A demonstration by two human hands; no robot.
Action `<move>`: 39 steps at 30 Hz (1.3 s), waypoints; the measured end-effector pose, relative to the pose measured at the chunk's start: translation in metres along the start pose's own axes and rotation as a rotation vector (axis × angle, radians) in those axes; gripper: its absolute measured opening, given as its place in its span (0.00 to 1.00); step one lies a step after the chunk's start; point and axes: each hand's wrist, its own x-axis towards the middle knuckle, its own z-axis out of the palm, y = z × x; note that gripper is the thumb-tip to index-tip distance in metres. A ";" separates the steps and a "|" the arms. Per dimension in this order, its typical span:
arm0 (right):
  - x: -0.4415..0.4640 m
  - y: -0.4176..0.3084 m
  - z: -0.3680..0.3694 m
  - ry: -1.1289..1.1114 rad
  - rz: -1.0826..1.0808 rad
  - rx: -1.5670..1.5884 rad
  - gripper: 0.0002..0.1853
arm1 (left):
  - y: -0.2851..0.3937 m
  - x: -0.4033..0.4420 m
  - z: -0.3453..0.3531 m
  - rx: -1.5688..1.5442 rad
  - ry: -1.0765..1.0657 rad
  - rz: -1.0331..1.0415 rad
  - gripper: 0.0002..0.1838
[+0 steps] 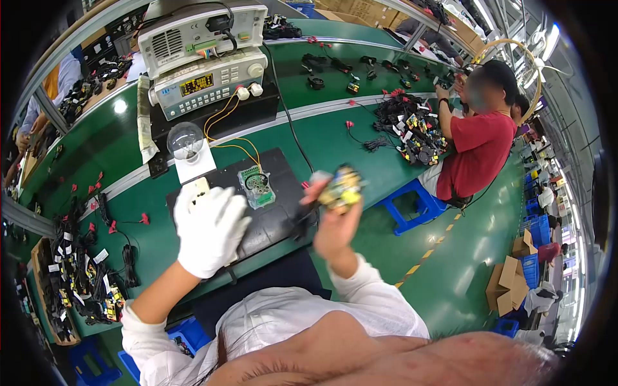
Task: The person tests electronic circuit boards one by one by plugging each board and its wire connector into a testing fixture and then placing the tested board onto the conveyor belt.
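Note:
My left hand [211,228], in a white glove, is over the left part of a dark board, next to a cream-coloured socket [200,188]. Its fingers are bent together, and whatever is under them is hidden. My bare right hand [336,226] is raised in front of the bench's edge, closed on a circuit board [344,189] with yellow and dark parts, blurred by motion. A black cable [304,222] hangs beside that hand. Between my hands a green test board [257,186] lies on the dark board [283,172]. A clear light bulb [187,143] stands behind my left hand.
A power meter [209,83] with a lit display stands at the back, yellow wires running from it. Cabled circuit boards are heaped at left [84,270] and right [412,128]. A person in a red shirt [479,148] sits at right near a blue stool [415,204].

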 end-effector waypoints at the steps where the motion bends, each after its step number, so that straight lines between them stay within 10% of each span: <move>1: 0.022 -0.006 -0.016 0.027 -0.033 0.028 0.33 | -0.010 -0.008 -0.007 -0.002 -0.059 -0.069 0.26; 6: 0.153 -0.005 -0.076 -0.233 0.152 -0.444 0.19 | -0.052 -0.079 -0.008 -0.169 -0.206 -0.500 0.33; 13: 0.290 0.086 -0.054 -0.261 -0.779 -0.979 0.18 | -0.067 -0.100 0.015 -0.283 -0.193 -0.502 0.24; 22: 0.263 0.270 -0.047 -0.432 0.106 -0.683 0.22 | -0.068 -0.081 0.006 -0.459 -0.169 -0.487 0.18; 26: 0.236 0.292 -0.060 -0.701 0.021 -1.006 0.22 | -0.073 -0.093 0.011 -0.432 -0.149 -0.486 0.17; 27: 0.242 0.329 -0.083 -0.807 -0.308 -1.191 0.21 | -0.075 -0.096 0.012 -0.429 -0.166 -0.507 0.17; 31: 0.246 0.301 -0.083 -0.658 0.137 -1.286 0.18 | -0.075 -0.099 0.014 -0.388 -0.147 -0.509 0.17; 35: 0.242 0.185 -0.023 -0.278 -0.215 -0.608 0.14 | -0.074 -0.091 0.005 -0.411 -0.178 -0.543 0.17; 39: 0.172 0.019 0.067 -0.612 -0.295 0.077 0.07 | -0.074 -0.090 0.011 -0.408 -0.132 -0.511 0.16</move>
